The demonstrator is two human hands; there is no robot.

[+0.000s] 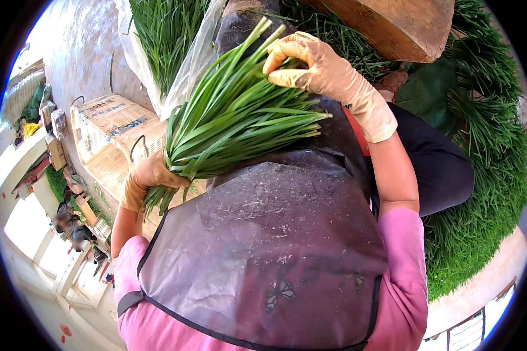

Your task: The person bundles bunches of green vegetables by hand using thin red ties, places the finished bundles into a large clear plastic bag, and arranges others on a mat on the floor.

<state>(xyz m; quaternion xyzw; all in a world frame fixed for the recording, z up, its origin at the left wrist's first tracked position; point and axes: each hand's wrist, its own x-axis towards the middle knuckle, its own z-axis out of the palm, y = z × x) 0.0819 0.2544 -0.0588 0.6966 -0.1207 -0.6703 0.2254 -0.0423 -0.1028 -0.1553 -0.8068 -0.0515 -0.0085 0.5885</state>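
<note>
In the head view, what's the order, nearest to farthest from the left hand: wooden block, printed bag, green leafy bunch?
1. Green leafy bunch: gripped in the left hand.
2. Printed bag: just beyond, left.
3. Wooden block: upper right.

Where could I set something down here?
Grey floor, left of the clear plastic and beyond the tan sack, looks bare except a stray leaf. A pale strip borders the green pile, lower right. Crowded: the middle, with left hand, right hand and bundle, and the right, with pile and wood block.

Bright daylight — openings (32, 221) at left blown white, apron (257, 205) softly glossed — with fisheye bowing toward the periphery.
</note>
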